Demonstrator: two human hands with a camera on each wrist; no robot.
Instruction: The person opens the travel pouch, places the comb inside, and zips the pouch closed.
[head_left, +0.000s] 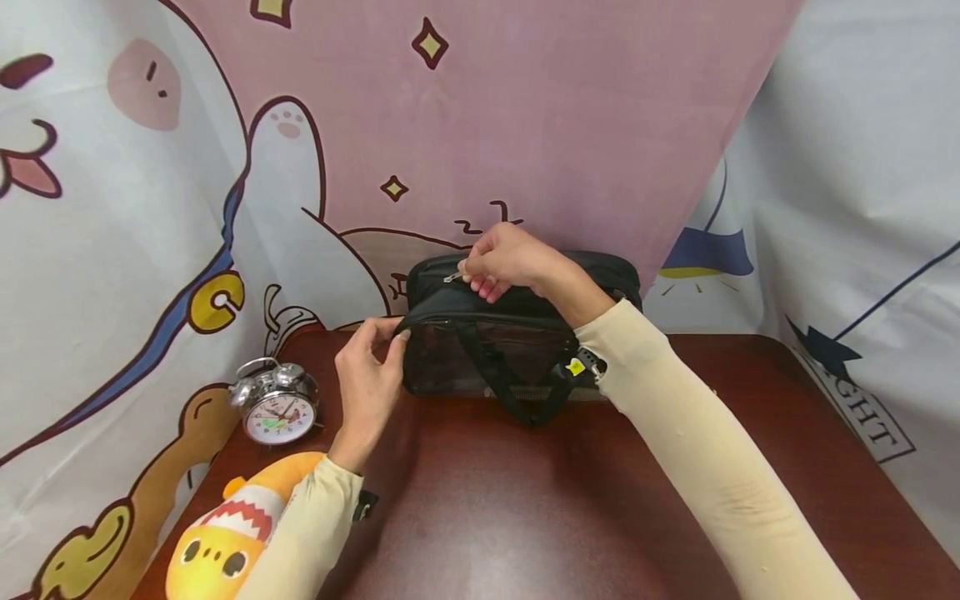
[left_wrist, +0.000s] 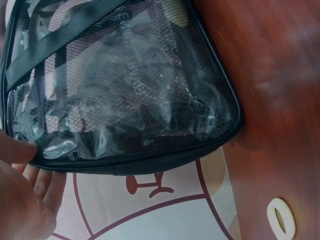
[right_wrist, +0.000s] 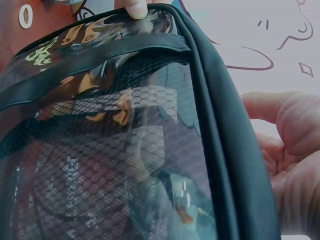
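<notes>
A black bag [head_left: 495, 354] with a clear plastic front, mesh inside and black strap handles stands upright at the back of the table. With thumb and fingers, my left hand [head_left: 369, 367] pinches the bag's upper left corner; the left wrist view shows the thumb on the clear panel's side and the fingers behind the edge. Above the bag's top, my right hand [head_left: 510, 262] pinches a metal zipper pull [head_left: 453, 277] between thumb and forefinger. In the right wrist view the right hand [right_wrist: 295, 160] is beside the black top edge, its fingertips partly hidden.
A silver twin-bell alarm clock [head_left: 279, 408] stands left of the bag. Nearer on the left lies an orange plush toy [head_left: 225, 542], partly behind the left sleeve. A small cream ring [left_wrist: 281, 219] rests on the table. Printed cloth [head_left: 585, 125] hangs behind and at both sides.
</notes>
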